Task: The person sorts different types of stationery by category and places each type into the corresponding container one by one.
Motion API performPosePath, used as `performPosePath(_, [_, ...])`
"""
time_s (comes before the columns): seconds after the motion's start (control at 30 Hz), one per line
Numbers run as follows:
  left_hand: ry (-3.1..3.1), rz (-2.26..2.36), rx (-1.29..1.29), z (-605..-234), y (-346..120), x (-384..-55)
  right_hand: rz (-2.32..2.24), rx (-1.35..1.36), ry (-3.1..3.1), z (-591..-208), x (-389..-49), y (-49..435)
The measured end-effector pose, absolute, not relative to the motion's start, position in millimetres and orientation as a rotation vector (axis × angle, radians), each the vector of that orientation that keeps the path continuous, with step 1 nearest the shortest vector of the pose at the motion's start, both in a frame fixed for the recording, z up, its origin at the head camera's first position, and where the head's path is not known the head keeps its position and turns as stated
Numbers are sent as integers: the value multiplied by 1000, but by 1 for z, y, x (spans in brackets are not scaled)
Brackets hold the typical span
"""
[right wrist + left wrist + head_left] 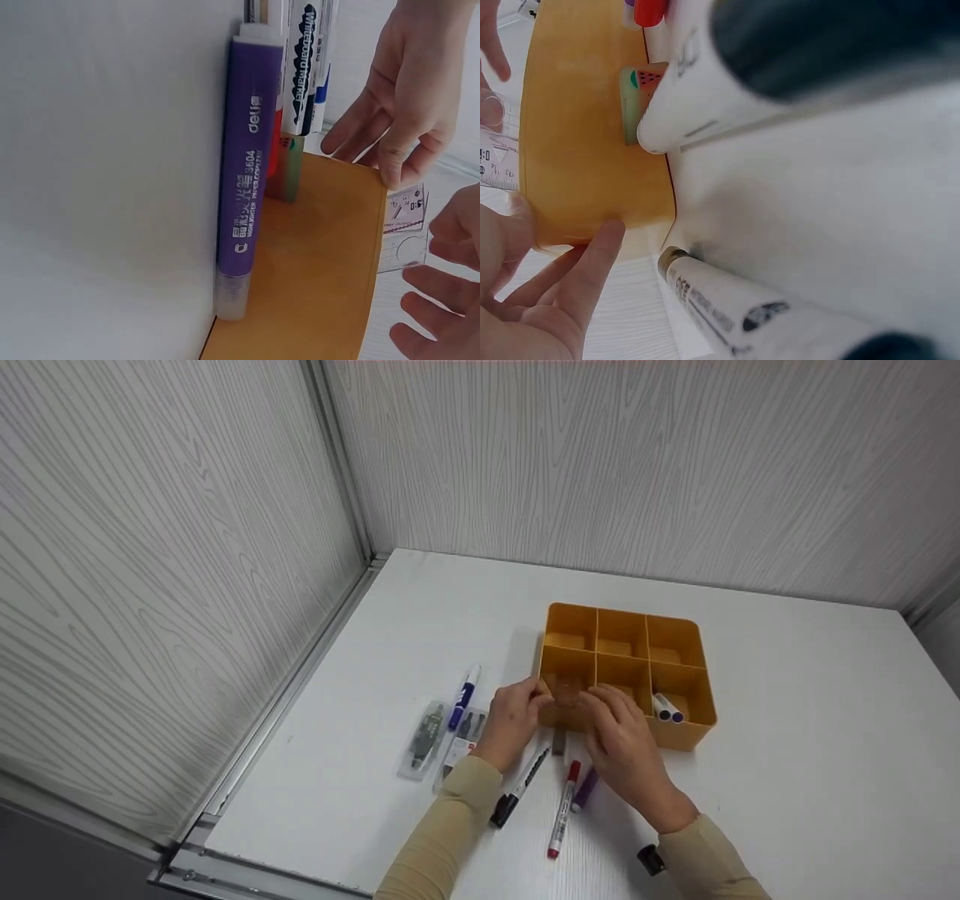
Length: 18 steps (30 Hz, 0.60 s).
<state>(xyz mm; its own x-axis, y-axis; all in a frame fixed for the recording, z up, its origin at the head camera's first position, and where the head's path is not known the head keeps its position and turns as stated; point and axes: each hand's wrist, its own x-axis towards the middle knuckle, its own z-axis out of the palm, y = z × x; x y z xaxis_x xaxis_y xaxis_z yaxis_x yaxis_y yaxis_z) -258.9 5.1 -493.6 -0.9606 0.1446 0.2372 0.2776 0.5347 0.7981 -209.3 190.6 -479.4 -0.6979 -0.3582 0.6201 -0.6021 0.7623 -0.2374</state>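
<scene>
An orange organizer box with several compartments stands before both hands. My left hand grips its front left corner, thumb at the rim and a finger along the outer front wall. In the front left compartment a clear plastic ruler with printed marks and a round cutout sticks up. My right hand hovers over the box's front with loosely spread fingers, very close to the ruler; whether they touch it I cannot tell. Against the front wall sits a green eraser with a watermelon print.
A black marker, a red marker and a purple highlighter lie before the box. To the left are a blue marker and two clear cases, one the grey-green case. Two white pens stand in the front right compartment.
</scene>
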Motion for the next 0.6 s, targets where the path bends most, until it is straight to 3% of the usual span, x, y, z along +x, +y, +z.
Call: performPosePath(0.6, [-2599, -1404, -376, -494, 5, -259, 608, 577, -2759, -502, -176, 203])
